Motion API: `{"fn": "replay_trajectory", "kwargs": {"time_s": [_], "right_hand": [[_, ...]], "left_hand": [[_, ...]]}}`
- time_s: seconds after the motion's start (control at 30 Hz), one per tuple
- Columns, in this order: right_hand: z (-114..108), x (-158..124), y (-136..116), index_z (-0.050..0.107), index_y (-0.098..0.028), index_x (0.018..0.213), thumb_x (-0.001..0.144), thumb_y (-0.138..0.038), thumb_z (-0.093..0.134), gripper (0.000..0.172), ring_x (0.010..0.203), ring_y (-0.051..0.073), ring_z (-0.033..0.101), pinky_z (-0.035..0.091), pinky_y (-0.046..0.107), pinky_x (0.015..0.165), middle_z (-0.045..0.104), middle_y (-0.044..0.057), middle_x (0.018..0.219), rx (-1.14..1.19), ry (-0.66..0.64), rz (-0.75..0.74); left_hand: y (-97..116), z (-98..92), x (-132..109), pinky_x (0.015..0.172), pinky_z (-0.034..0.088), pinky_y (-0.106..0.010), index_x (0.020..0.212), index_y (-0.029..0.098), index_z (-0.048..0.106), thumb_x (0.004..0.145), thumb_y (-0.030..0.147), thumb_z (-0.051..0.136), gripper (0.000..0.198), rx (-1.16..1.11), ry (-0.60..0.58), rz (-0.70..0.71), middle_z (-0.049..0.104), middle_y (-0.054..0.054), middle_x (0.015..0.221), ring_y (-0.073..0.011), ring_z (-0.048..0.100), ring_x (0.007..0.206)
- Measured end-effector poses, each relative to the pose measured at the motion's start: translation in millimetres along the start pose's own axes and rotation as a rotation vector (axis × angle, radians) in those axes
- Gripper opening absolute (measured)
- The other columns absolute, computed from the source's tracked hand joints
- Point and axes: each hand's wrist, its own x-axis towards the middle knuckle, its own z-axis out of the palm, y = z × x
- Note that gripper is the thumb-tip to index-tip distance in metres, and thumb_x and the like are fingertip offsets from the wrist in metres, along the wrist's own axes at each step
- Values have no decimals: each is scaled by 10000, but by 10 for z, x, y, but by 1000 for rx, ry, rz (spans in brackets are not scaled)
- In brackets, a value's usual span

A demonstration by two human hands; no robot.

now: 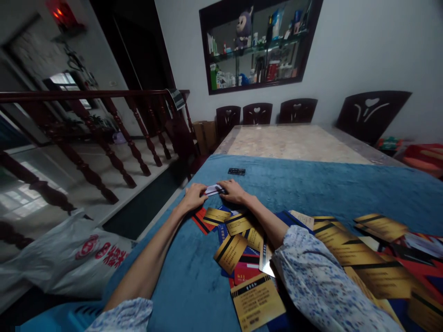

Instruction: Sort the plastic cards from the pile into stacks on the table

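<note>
My left hand (195,196) and my right hand (233,190) are both closed on the ends of a whitish card (213,189) with a dark stripe. They hold it low over the blue cloth (187,258); whether it is one card or a small stack I cannot tell. Just beyond the hands lies a small black rectangular piece (236,171) with pale marks. Nearer to me, under and beside my right forearm, gold cards (231,252) with black stripes overlap red and blue ones. A red card (202,220) sits just below my left hand.
More gold cards (353,244) are spread at the right, partly behind my right sleeve. Past the cloth shows the stone tabletop (280,140), with dark chairs (256,113) behind it. To the left stand a wooden railing (114,122) and a white plastic bag (79,258).
</note>
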Motion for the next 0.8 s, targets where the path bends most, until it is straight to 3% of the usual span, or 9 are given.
{"fn": "replay_trajectory", "kwargs": {"time_s": [0.1, 0.23, 0.43, 0.63, 0.8], "right_hand": [[5, -28, 0, 531, -212, 1429, 882, -273, 588, 554, 1222, 285, 508, 400, 390, 991, 586, 110, 1406, 12, 13, 7], [11, -60, 6, 581, -221, 1384, 877, -278, 606, 511, 1188, 285, 514, 402, 392, 984, 587, 106, 1384, 30, 30, 14], [-6, -111, 33, 637, -195, 1319, 873, -251, 606, 450, 1156, 260, 531, 407, 371, 982, 621, 119, 1287, 85, 75, -35], [-22, -124, 48, 703, -174, 1212, 869, -141, 568, 370, 1082, 236, 562, 408, 350, 974, 693, 108, 1183, 124, 144, -83], [-44, -142, 21, 744, -182, 1073, 890, -131, 531, 286, 966, 230, 582, 440, 318, 848, 745, 91, 980, 170, 227, -83]], "left_hand": [[6, 3, -18, 939, 423, -394, 1165, 197, 696, 826, 190, 596, 354, -16, 11, 6, 713, -83, 1140, -273, 555, 1131], [-7, 18, -52, 1003, 401, -441, 1110, 194, 722, 867, 186, 570, 286, 7, 23, 93, 695, -101, 1225, -277, 532, 1191], [-93, 43, -76, 1050, 395, -438, 1094, 201, 739, 905, 196, 569, 254, 16, 61, 249, 711, -91, 1191, -246, 549, 1178], [-156, -21, -111, 961, 471, -378, 957, 199, 767, 891, 168, 587, 194, -116, 189, 316, 763, -58, 1010, -206, 627, 1008], [-193, -42, -113, 830, 528, -323, 856, 178, 768, 901, 183, 571, 202, -229, 330, 319, 751, -59, 864, -185, 641, 852]]}}
